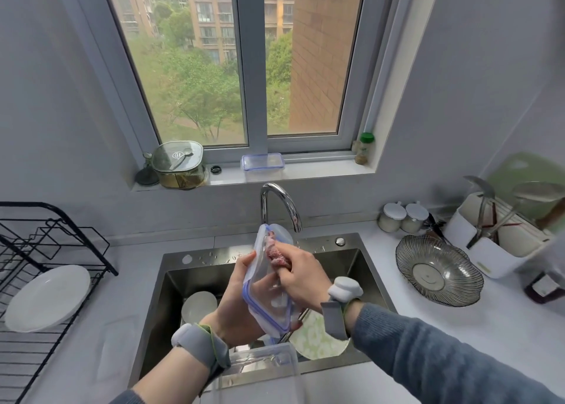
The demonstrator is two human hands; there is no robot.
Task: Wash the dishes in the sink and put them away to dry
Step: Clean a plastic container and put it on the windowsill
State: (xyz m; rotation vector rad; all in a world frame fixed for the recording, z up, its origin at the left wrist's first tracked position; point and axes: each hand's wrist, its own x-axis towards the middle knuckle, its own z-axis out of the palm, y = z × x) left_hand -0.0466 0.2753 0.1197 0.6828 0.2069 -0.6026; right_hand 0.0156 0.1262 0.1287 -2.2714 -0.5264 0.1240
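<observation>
Head view, centre of the frame: a clear lid with a blue rim is held upright over the sink, just below the faucet. The left hand grips its left edge, thumb on the near face. The right hand has its fingers curled around a pinkish scrubbing cloth and presses it against the lid's surface. So the lid looks to be mid-scrub, not yet rinsed.

As for progress, I'd say the job is early. One white plate already sits in the black drying rack at the left edge. Left in the basin are a white bowl, a green-patterned plate and a clear container at the near rim, at the bottom centre. A second blue-rimmed box rests on the windowsill above; whether it needs washing I can't tell.

On the table at right stand a ribbed glass dish and a white utensil holder.

Hard to make out: no water stream shows at the spout, though it might be too thin to see. The hands and lid cover the basin's middle, so anything lying beneath them is hidden. The rack is cut off at the left edge, and the right side is blurred.
</observation>
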